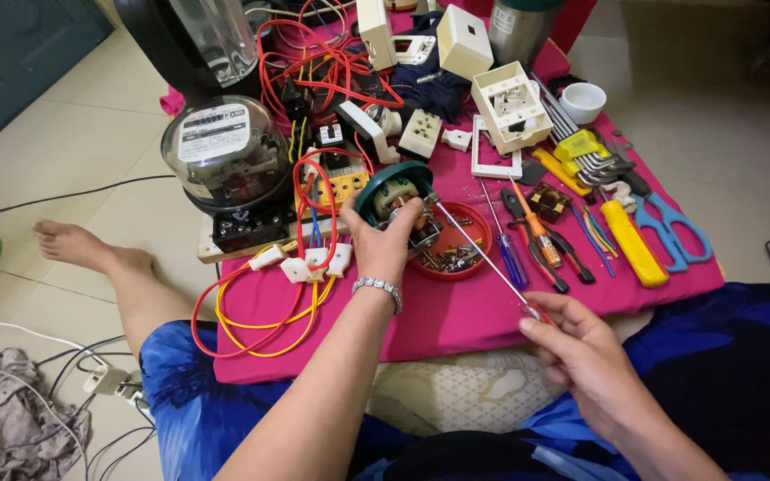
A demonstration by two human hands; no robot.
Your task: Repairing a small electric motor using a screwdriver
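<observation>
Green fitting (391, 189) in left hand (385, 240) fingers; screwdriver (479, 252) tip touching.

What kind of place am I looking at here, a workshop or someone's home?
Likely a home floor used as a makeshift electrical work spot: pale floor tiles, a pink mat spread with tools, and an electricity meter among loose wires.

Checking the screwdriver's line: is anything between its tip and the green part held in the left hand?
Nothing visible. The screwdriver in the right hand runs clear above the red dish to the green part held by the left hand.
</observation>
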